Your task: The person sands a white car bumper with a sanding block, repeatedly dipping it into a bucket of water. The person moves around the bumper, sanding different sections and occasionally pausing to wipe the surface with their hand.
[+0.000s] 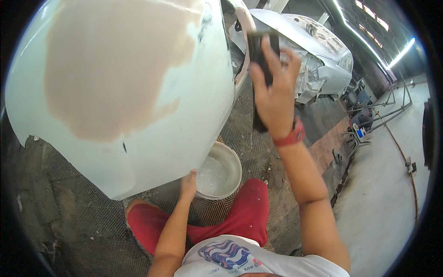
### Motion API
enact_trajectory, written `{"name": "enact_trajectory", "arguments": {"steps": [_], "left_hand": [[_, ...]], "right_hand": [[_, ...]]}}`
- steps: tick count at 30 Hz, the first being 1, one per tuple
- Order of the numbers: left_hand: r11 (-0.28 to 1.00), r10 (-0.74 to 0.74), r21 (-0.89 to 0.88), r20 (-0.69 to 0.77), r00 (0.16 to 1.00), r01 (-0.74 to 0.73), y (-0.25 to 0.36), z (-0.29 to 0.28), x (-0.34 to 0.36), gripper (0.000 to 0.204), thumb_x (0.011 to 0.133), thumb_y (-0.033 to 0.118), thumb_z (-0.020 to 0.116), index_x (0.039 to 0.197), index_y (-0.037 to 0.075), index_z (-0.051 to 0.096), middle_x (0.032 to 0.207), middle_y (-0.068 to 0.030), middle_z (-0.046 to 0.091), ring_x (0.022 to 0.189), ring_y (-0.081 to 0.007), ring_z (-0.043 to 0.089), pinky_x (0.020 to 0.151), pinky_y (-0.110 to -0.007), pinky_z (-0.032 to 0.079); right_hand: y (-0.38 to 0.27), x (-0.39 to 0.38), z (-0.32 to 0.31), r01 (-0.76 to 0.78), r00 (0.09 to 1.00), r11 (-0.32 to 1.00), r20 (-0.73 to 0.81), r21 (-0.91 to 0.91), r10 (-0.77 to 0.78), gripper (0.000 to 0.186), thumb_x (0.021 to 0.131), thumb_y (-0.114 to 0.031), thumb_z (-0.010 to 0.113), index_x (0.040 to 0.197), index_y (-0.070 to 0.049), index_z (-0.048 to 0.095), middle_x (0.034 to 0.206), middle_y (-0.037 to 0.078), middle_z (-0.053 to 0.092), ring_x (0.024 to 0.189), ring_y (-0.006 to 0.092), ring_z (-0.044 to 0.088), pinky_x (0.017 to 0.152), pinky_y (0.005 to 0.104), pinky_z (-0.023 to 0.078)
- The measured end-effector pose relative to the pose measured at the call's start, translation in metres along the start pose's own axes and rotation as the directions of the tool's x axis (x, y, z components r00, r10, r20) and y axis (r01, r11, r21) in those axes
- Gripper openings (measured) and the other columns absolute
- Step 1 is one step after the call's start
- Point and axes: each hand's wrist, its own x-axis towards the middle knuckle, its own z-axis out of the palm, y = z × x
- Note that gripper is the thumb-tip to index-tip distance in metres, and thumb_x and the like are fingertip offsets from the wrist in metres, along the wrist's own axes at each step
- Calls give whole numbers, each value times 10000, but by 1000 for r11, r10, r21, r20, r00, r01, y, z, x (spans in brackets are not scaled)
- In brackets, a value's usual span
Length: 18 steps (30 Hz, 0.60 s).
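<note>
A large pale car panel [203, 106] with a dull pinkish-brown patch [106, 74] fills the upper left. My right hand [274, 94] is raised off the panel's right edge, fingers and thumb on a long black block [256, 48]. My left hand [188, 184] holds the panel's lower edge, its fingers partly hidden by it. Just right of that hand, a round bucket [217, 166] of cloudy water stands on the floor, partly under the panel. My red-clad knees [249, 207] are bent close beside it.
A silver car [332, 51] partly covered in sheeting stands at upper right behind the block. Metal stands [387, 111] and assorted items line a white wall [383, 184] on the right, with a pipe running along it. The floor [64, 217] has worn textured tiles.
</note>
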Motion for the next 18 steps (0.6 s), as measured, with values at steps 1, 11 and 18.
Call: {"name": "enact_trajectory", "arguments": {"steps": [1,11,18], "left_hand": [[999,32,-25,0,999,-32,-14,-4,7,776,1160,582,585,1461,-128,670,1508,-303,696,1425,-411,647,1220,-452,445],[997,-15,80,-16,1000,16,24,1,-13,767,1162,588,572,1450,-114,683,1464,-314,716,1418,-417,655,1206,-462,454],[1000,-2,8,-2,1000,2,26,2,-5,776,1169,581,562,1462,-130,665,1505,-318,695,1454,-415,635,1233,-459,435]], "right_hand": [[3,31,7,48,998,999,-27,-9,-49,576,1040,-186,787,1592,-88,652,1351,294,554,1300,446,564,1112,508,491],[-13,-18,1,98,994,991,54,-93,-93,613,1029,-184,766,1624,-133,629,1393,308,531,1304,480,547,1114,566,484],[-4,-2,11,32,999,999,10,-43,-32,558,1060,-189,753,1595,-83,639,1407,318,541,1304,496,560,1107,556,492]]}}
